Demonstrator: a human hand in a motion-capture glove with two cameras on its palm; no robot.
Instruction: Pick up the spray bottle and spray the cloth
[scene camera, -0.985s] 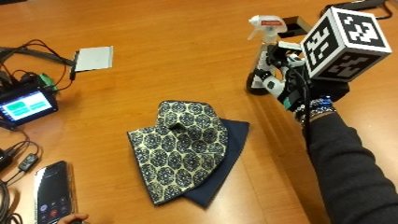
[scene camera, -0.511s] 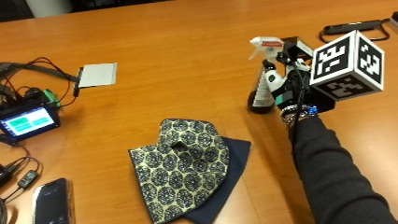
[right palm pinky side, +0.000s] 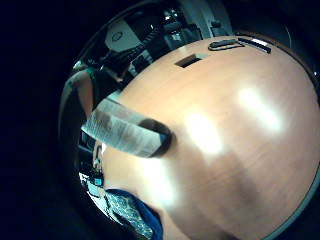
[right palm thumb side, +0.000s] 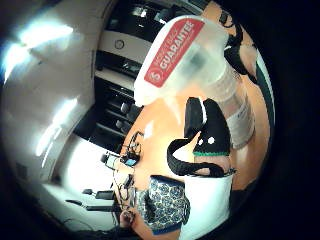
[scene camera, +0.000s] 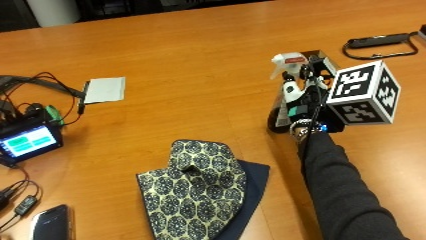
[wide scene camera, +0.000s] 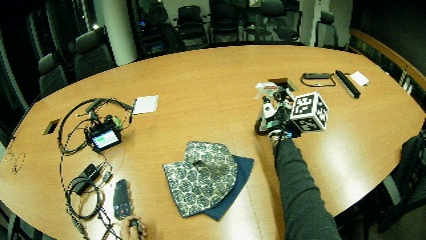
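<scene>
Lifted a little and drawn toward the frame's middle right since half a second earlier: spray bottle, gripped about its body by the gloved right hand, nozzle turned to the left of frame. Base seemingly just above the counter, though contact hard to judge. Patterned cloth lay crumpled at lower centre, well apart from the bottle, over a dark blue layer. Pickup judged done or nearly so; carrying over, aiming at the cloth and squeezing the trigger left.
</scene>
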